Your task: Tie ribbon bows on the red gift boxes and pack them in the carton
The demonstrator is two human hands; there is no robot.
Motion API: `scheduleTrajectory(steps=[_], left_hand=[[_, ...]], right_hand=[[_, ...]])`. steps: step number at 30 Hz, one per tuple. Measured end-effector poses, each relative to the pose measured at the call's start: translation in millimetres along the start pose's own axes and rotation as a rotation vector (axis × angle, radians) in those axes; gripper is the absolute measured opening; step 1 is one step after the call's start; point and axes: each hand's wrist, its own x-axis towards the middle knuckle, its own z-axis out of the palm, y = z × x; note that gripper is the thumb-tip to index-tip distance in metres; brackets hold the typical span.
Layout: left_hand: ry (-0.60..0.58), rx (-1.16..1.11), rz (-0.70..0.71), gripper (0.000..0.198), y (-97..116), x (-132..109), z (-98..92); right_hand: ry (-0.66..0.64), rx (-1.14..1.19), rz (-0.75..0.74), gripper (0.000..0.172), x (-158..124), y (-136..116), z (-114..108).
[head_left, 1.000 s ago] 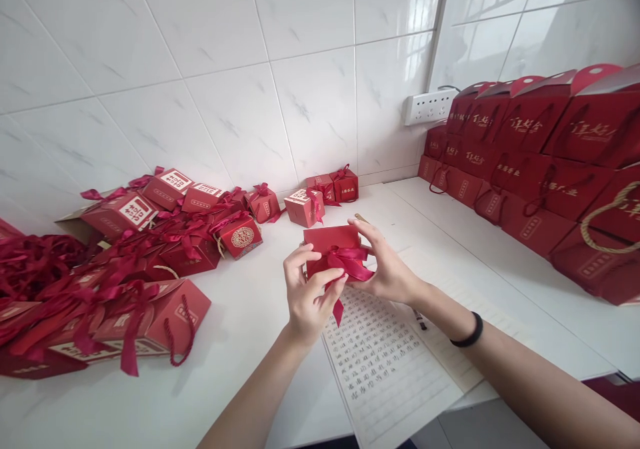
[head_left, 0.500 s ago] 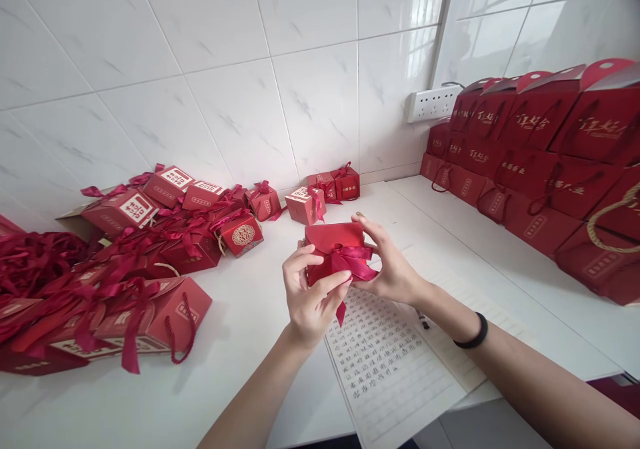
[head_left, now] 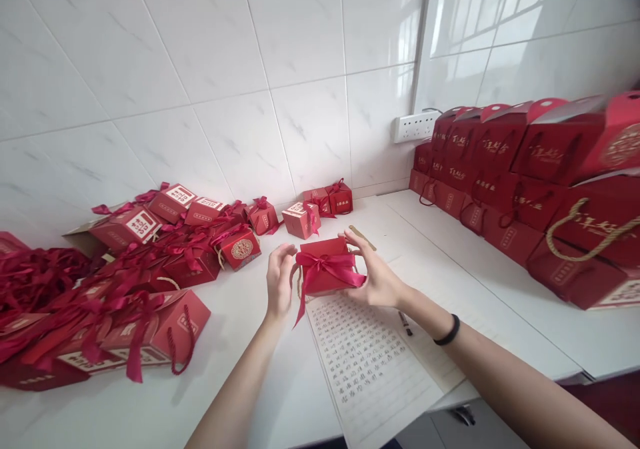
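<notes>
A small red gift box (head_left: 325,279) with a magenta ribbon bow (head_left: 327,267) across its front is held just above the notebook. My right hand (head_left: 377,279) grips its right end, thumb low and fingers at the top edge. At the box's left end, my left hand (head_left: 280,279) is open with curved fingers, close to the ribbon; whether a fingertip touches the box I cannot tell. A twisted rope handle shows at the box's side. Under the box lies an open notebook (head_left: 370,369) with handwritten lines, and a dark pen (head_left: 405,324) rests on it.
Ribbon-tied red boxes (head_left: 175,336) are heaped on the left, beside a pile of loose ribbon (head_left: 43,269). Several more small boxes (head_left: 301,219) stand near the tiled wall. Stacked red boxes (head_left: 500,189) line the right side below a power strip (head_left: 415,127). A gold-coloured strip (head_left: 363,237) lies behind my right hand.
My left hand has let go of the ribbon at the front and moved to the box's left side. The bow now shows fully, one tail hanging left. The view has shifted slightly right and up.
</notes>
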Motion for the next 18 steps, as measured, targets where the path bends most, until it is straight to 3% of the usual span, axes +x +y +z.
scheduleTrajectory(steps=[4,7,11,13,15,18], left_hand=[[-0.431,0.085,-0.095,0.092,19.1,-0.3,-4.8],[-0.56,0.218,-0.149,0.096,42.8,-5.7,-4.9],[-0.647,0.409,-0.203,0.101,75.6,-15.8,-3.8],[-0.657,0.502,-0.214,0.094,89.8,-21.7,-2.5],[-0.598,0.562,-0.225,0.079,102.1,-27.5,-1.4],[-0.408,0.562,-0.294,0.062,120.8,-33.5,-4.4]], right_hand=[[0.023,0.165,0.116,0.105,3.6,-3.6,-1.6],[0.03,0.298,0.131,0.105,5.3,-8.8,-0.6],[0.021,0.462,0.148,0.105,4.0,-18.9,3.2],[-0.006,0.53,0.176,0.102,2.4,-24.9,4.4],[-0.064,0.588,0.207,0.096,1.3,-30.0,4.1],[-0.153,0.643,0.209,0.081,2.5,-32.2,-0.1]])
